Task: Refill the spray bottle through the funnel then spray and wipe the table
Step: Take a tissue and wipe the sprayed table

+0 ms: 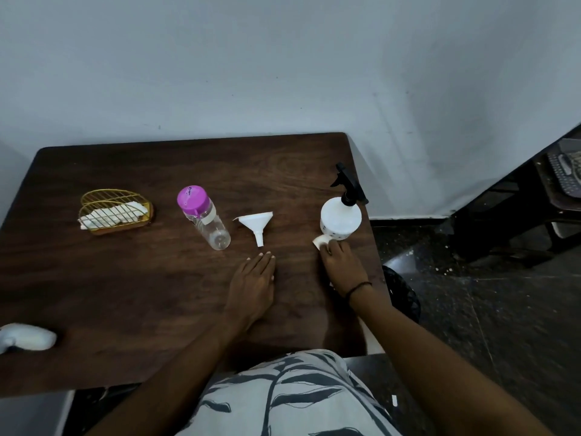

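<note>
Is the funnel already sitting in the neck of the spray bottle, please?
No, the funnel lies on the table, apart from the capped spray bottle.

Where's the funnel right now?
In the head view the white funnel lies on its side near the middle of the table, between the pink-capped clear bottle and the white spray bottle, just beyond the left hand.

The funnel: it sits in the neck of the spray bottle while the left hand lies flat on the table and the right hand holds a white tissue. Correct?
Not quite. The head view shows the funnel lying loose on the table, between the clear purple-capped bottle and the spray bottle, whose black trigger head is on. The left hand does lie flat, and the right hand holds the white tissue.
</note>
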Available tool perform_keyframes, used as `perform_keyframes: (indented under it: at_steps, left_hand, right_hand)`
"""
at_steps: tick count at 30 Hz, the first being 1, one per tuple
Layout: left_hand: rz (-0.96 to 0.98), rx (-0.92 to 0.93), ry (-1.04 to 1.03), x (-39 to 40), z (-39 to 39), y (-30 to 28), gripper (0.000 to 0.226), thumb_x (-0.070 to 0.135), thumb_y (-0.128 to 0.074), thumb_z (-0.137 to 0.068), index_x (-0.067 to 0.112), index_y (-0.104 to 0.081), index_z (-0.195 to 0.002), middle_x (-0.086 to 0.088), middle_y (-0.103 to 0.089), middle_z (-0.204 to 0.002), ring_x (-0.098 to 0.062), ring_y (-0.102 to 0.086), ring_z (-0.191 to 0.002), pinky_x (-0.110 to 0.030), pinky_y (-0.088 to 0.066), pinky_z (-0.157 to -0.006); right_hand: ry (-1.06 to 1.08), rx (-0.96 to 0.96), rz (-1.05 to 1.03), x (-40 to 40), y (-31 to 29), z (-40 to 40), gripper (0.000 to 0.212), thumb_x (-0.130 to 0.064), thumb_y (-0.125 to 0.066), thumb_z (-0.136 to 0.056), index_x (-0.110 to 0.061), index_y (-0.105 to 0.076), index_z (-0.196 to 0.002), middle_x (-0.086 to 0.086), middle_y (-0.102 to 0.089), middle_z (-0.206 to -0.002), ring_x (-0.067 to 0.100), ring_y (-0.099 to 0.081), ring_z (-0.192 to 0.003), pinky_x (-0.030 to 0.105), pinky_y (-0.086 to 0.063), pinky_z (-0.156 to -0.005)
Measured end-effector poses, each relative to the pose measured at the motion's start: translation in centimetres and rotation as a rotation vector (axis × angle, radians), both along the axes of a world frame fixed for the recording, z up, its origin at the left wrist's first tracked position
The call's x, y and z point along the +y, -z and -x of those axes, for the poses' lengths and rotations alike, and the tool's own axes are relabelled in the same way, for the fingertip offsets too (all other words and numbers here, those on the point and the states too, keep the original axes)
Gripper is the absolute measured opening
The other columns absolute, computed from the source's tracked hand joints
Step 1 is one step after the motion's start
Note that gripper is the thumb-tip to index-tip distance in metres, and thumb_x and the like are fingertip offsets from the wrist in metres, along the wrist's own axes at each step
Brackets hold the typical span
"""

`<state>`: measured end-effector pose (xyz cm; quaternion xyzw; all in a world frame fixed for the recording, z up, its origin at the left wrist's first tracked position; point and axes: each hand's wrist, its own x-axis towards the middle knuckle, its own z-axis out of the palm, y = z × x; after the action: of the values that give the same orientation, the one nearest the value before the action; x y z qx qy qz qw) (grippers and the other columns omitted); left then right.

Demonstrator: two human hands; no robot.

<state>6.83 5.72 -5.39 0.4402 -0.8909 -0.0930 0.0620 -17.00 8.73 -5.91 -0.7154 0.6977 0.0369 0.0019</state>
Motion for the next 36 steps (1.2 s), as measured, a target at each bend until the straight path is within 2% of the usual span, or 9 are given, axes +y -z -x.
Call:
perform_keyframes:
  at_steps: [6,8,11,16,20,23,28,33,36]
  left_hand:
    - [0.018,0.005,0.029,-0.1,0.7,-0.1,0.047,0.019,-0.038,-0.088,0.005,-0.067,-0.122,-0.012,-0.065,-0.129,-0.027,-0.062,-0.120,-0.043,-0.048,-0.100]
    - [0.024,0.003,0.029,-0.2,0.8,-0.1,0.047,0.019,-0.038,-0.087,0.005,-0.066,-0.122,-0.011,-0.066,-0.129,-0.027,-0.062,-0.120,-0.042,-0.048,-0.101]
    - [0.034,0.001,0.044,-0.3,0.8,0.2,0.048,0.017,-0.040,-0.084,0.005,-0.067,-0.120,-0.011,-0.066,-0.128,-0.027,-0.063,-0.118,-0.042,-0.049,-0.100]
    - [0.050,-0.006,0.065,-0.2,0.6,0.4,0.048,0.018,-0.040,-0.082,0.005,-0.068,-0.120,-0.010,-0.066,-0.128,-0.026,-0.063,-0.118,-0.040,-0.047,-0.099]
    - [0.048,0.021,0.078,0.0,1.0,0.3,0.046,0.017,-0.039,-0.086,0.004,-0.068,-0.119,-0.012,-0.066,-0.128,-0.028,-0.064,-0.118,-0.043,-0.049,-0.099]
    - [0.036,0.039,0.091,0.0,1.6,0.0,0.046,0.018,-0.038,-0.087,0.004,-0.068,-0.119,-0.012,-0.067,-0.127,-0.029,-0.064,-0.117,-0.044,-0.050,-0.099]
    - [-0.009,0.095,0.125,0.0,2.3,-0.2,0.046,0.018,-0.039,-0.086,0.003,-0.068,-0.119,-0.013,-0.067,-0.127,-0.030,-0.065,-0.115,-0.043,-0.053,-0.095]
    - [-0.075,0.152,0.259,-0.1,2.7,0.0,0.051,0.019,-0.040,-0.082,0.003,-0.065,-0.124,-0.013,-0.065,-0.129,-0.028,-0.064,-0.116,-0.036,-0.051,-0.097]
    - [-0.069,0.131,0.235,-0.4,2.8,-0.2,0.055,0.019,-0.035,-0.081,0.006,-0.064,-0.125,-0.011,-0.066,-0.128,-0.027,-0.065,-0.115,-0.034,-0.048,-0.100]
  right_hand:
    - [0.043,-0.124,0.014,9.0,0.2,-0.6,0.059,-0.016,-0.088,-0.050,-0.004,-0.071,-0.106,0.013,-0.064,-0.087,0.027,-0.059,-0.066,0.034,-0.049,-0.053]
    - [-0.069,-0.196,0.057,10.5,1.2,-3.3,0.051,-0.016,-0.084,-0.056,-0.006,-0.071,-0.105,0.010,-0.062,-0.089,0.025,-0.059,-0.066,0.030,-0.050,-0.052]
    - [-0.255,-0.248,0.155,10.0,2.1,-7.0,0.026,-0.018,-0.058,-0.080,-0.011,-0.071,-0.101,0.006,-0.052,-0.095,0.023,-0.058,-0.068,0.030,-0.050,-0.054]
    - [-0.202,-0.111,0.212,4.4,1.2,-4.8,0.032,-0.015,-0.049,-0.083,-0.006,-0.071,-0.104,0.011,-0.065,-0.085,0.025,-0.061,-0.070,0.032,-0.050,-0.059]
    - [0.065,-0.103,0.096,4.1,0.6,1.3,0.030,-0.012,-0.050,-0.081,-0.005,-0.068,-0.105,0.015,-0.062,-0.084,0.033,-0.059,-0.073,0.038,-0.050,-0.057]
    - [0.127,-0.085,0.031,6.8,0.4,3.4,0.041,-0.008,-0.070,-0.072,-0.005,-0.064,-0.113,0.015,-0.061,-0.091,0.033,-0.057,-0.077,0.042,-0.053,-0.063]
    - [-0.053,-0.172,0.158,10.0,1.5,-1.6,0.027,-0.015,-0.059,-0.082,-0.007,-0.068,-0.106,0.011,-0.062,-0.086,0.026,-0.057,-0.068,0.035,-0.048,-0.056]
    - [-0.250,-0.253,0.182,7.4,1.8,-5.9,0.027,-0.021,-0.052,-0.086,-0.009,-0.072,-0.101,0.007,-0.062,-0.083,0.023,-0.059,-0.069,0.029,-0.047,-0.053]
    - [-0.227,-0.220,0.147,5.2,1.6,-4.3,0.025,-0.017,-0.066,-0.083,-0.009,-0.069,-0.106,0.010,-0.064,-0.089,0.023,-0.060,-0.075,0.032,-0.051,-0.057]
